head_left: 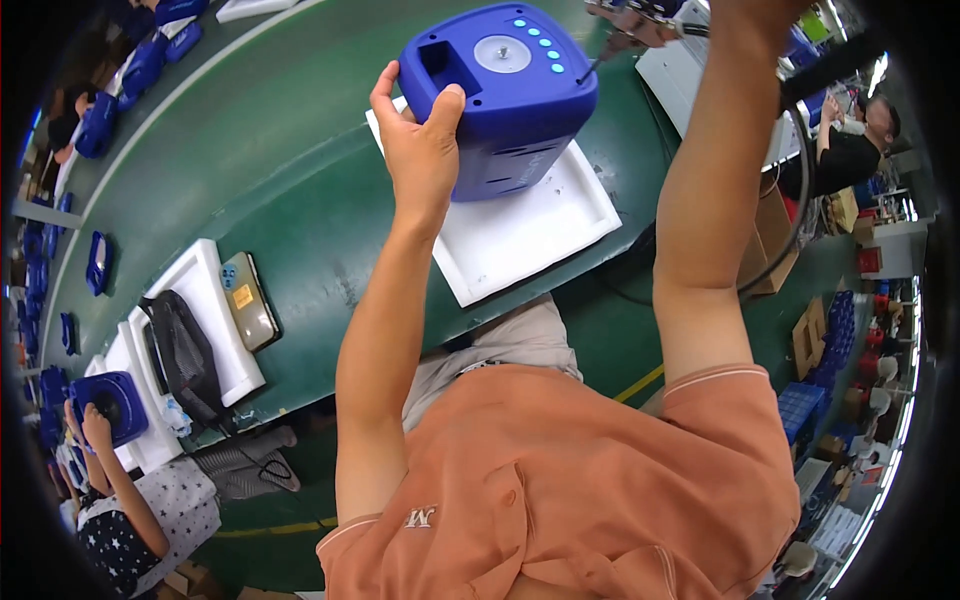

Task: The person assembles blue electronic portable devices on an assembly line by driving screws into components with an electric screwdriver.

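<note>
A blue box-shaped device (515, 110) stands tilted on a white foam tray (530, 245) in front of me. Its top has a recess, a pale round disc with a metal stud, and a row of lit green-blue dots. My left hand (425, 135) grips its near left corner, the thumb on the top edge and fingers along the side. The tip of a power screwdriver (630, 30) meets the top's right corner, by a screw hole. My right forearm reaches up past the right side; only the edge of my right hand (765, 12) shows, its fingers cut off by the frame.
On the green bench (300, 200) to the left lie a phone-like flat object (250, 300), another foam tray (235, 370) and a black mesh pouch (185, 355). A co-worker's hands (95, 425) hold a blue housing (115, 405). A black cable (800, 200) hangs at right.
</note>
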Demonstrator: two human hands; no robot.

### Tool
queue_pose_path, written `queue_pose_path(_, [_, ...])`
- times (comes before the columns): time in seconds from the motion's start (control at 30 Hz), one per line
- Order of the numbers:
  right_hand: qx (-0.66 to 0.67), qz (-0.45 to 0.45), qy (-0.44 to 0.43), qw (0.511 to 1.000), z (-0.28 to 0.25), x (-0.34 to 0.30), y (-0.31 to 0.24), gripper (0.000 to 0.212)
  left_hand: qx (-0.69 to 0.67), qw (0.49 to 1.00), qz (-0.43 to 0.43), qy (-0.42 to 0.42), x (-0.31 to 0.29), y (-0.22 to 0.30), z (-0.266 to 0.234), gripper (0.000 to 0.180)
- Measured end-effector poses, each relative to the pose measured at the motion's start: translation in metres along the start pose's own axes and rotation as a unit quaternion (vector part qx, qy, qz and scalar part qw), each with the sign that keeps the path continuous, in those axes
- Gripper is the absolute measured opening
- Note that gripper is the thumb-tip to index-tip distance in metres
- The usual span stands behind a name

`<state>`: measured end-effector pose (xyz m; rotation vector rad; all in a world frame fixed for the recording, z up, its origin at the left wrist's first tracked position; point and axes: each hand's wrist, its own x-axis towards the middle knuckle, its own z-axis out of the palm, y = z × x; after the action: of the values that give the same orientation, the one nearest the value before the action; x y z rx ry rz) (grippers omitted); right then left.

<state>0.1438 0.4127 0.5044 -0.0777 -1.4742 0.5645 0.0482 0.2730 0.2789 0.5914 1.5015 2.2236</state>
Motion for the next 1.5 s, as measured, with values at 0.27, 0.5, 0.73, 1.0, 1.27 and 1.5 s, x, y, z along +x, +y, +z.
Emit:
queue_pose_path(0.27, [-0.092, 0.073, 0.028, 0.993, -0.004, 0.068, 0.021, 0.062, -0.001, 0.999, -0.023, 0.045, -0.013, -0.010, -0.018, 0.081])
queue_pose_path(0.5, [-0.329, 0.067, 0.028, 0.942, 0.006, 0.116, 0.075, 0.061, -0.069, 0.990, -0.116, 0.035, -0.053, -0.012, -0.057, 0.045])
queue_pose_path(0.73, [-0.259, -0.196, 0.146, 0.934, 0.041, 0.041, 0.111, 0.055, -0.171, 0.968, -0.186, 0.004, -0.071, -0.015, -0.092, 0.049])
queue_pose_path(1.0, [-0.034, 0.485, -0.154, 0.860, 0.028, -0.232, 0.222, 0.027, -0.324, 0.939, -0.108, 0.035, -0.099, -0.038, -0.166, 0.063])
queue_pose_path(1.27, [-0.177, 0.233, -0.250, 0.923, -0.007, -0.375, 0.181, 0.011, -0.192, 0.979, -0.074, 0.013, 0.052, 0.006, -0.131, 0.065])
queue_pose_path(1.5, [-0.211, 0.180, -0.281, 0.919, -0.011, -0.372, 0.186, 0.006, -0.014, 0.987, -0.154, -0.037, 0.271, -0.046, 0.001, 0.065])
